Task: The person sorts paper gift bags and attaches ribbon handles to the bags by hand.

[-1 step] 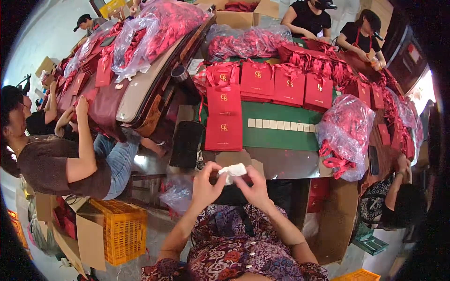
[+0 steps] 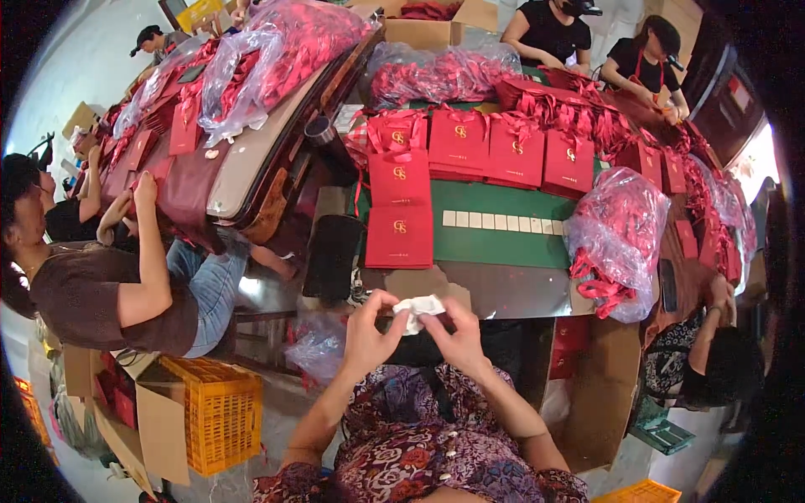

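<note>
Hands [image 2: 370, 334], two, pinch one crumpled white piece [image 2: 418, 307] near one green mat [image 2: 503, 248].

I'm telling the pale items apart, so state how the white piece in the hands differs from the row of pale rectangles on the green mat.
The white piece is held up between the left grip and right grip; the pale rectangles lie on the green mat. The white piece looks creased and uneven; the pale rectangles look flat and straight-edged. Both are whitish.
</note>
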A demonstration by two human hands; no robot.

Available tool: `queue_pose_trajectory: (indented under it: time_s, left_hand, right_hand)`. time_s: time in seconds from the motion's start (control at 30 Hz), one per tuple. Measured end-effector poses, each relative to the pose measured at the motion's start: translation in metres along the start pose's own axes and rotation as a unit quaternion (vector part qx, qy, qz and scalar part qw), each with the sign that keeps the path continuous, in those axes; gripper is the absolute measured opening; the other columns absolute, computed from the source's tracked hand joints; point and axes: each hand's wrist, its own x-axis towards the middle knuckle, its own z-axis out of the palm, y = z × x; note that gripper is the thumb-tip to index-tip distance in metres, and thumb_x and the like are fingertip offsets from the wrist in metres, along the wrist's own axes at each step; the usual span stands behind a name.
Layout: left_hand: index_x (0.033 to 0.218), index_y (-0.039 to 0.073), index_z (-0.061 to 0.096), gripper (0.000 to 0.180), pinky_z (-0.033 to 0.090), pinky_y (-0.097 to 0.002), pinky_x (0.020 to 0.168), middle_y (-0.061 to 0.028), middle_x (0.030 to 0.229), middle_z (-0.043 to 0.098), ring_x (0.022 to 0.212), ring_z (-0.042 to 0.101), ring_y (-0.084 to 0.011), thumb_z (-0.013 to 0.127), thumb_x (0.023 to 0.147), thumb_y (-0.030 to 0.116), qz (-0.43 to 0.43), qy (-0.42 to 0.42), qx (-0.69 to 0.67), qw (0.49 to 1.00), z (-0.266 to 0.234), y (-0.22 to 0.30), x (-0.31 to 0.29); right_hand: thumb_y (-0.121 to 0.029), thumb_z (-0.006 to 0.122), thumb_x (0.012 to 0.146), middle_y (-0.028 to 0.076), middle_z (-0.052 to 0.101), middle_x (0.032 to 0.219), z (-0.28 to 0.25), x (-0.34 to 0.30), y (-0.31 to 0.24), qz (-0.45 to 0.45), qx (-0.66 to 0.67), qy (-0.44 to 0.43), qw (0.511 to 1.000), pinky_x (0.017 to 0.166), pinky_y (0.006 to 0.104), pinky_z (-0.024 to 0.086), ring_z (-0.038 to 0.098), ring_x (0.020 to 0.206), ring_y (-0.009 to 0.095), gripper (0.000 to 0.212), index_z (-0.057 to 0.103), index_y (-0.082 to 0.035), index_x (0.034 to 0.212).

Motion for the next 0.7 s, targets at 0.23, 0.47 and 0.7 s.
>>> queue_pose_trajectory:
  time_s: [0.23,0.47,0.7]
  left_hand:
    - [0.097,0.003,0.057,0.02,0.051,-0.0252,0.078,-0.0079,0.1,0.059,0.091,0.06,-0.0126,0.07,0.084,-0.007,0.012,-0.077,-0.331,0.94,-0.014,0.05,-0.007]
    - [0.086,0.0,0.06,0.011,0.057,-0.0411,0.063,-0.0194,0.088,0.065,0.078,0.068,-0.0301,0.07,0.082,0.001,0.202,0.03,-0.561,0.802,-0.039,0.173,-0.024]
    - [0.097,0.009,0.062,0.015,0.058,-0.034,0.078,-0.0041,0.118,0.067,0.1,0.062,-0.0238,0.073,0.087,0.008,0.399,-0.157,-0.516,0.741,-0.059,0.189,-0.023]
  right_hand:
    - [0.006,0.057,0.093,0.013,0.062,0.11,-0.027,-0.021,-0.073,-0.116,0.15,0.07,0.979,0.082,0.0283,0.052,0.062,0.096,0.015,0.014,0.053,0.001,0.105]
    - [-0.019,0.056,0.098,0.029,0.065,0.111,-0.031,-0.031,-0.169,-0.402,0.435,-0.012,0.806,0.085,0.0537,0.056,0.067,0.097,0.045,0.025,0.059,0.004,0.09]
    - [-0.019,0.056,0.099,0.012,0.069,0.113,-0.04,-0.027,-0.206,-0.556,0.252,-0.007,0.792,0.079,0.0369,0.06,0.071,0.088,0.027,0.017,0.069,-0.009,0.107]
